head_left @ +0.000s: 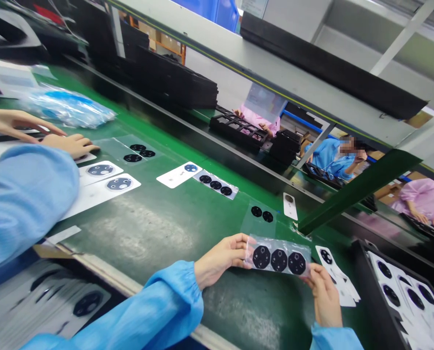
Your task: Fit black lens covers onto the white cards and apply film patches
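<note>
The right hand (324, 291) pinches one end of a clear strip (279, 260) with three black discs; the left hand (226, 255) grips the other, fingers nearly closed. The strip's long axis spans both hands over the desk (173, 233). White panels (343, 291) lie right of the strip, a two-disc sheet (259, 223) just beyond it.

Grn worktop (147, 228) — gry shelf (202, 31) o/head, grn post (363, 192); wht wall (200, 68) bhd.

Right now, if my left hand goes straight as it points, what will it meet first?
Your left hand would first meet the clear strip of three black discs, whose end it holds; beyond, perhaps the clear sheet behind, though depth is unclear.
</note>
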Action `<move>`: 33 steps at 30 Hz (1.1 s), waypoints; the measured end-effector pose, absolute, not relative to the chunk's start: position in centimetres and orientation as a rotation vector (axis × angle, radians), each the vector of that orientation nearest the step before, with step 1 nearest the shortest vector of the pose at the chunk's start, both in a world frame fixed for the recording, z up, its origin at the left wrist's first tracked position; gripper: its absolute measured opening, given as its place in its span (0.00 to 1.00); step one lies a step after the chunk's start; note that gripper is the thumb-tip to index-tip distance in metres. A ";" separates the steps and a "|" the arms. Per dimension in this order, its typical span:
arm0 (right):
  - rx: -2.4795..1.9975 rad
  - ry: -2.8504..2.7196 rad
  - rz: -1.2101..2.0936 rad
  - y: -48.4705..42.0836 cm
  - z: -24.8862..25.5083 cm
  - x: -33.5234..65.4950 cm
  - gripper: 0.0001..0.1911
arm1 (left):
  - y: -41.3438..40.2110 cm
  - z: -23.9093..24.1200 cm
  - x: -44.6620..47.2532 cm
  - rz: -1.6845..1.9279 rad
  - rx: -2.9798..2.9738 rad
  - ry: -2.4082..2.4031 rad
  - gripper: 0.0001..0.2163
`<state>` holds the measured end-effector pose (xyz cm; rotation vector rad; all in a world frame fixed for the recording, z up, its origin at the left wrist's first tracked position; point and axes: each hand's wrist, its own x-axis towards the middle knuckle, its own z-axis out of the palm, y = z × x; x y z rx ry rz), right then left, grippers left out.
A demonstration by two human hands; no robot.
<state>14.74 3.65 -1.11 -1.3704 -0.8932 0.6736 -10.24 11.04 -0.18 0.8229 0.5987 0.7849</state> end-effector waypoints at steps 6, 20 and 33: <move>-1.441 -1.970 -0.148 4.2 3.6 11.2 0.20 | 11.1 1.0 -9.4 0.818 1.021 0.635 0.10; -1.075 -2.356 0.104 7.2 10.2 9.1 0.11 | 12.2 6.6 -11.5 0.890 1.378 0.681 0.06; -0.746 -2.414 -0.166 9.5 12.8 7.2 0.08 | 14.3 12.2 -11.7 0.762 1.711 0.580 0.18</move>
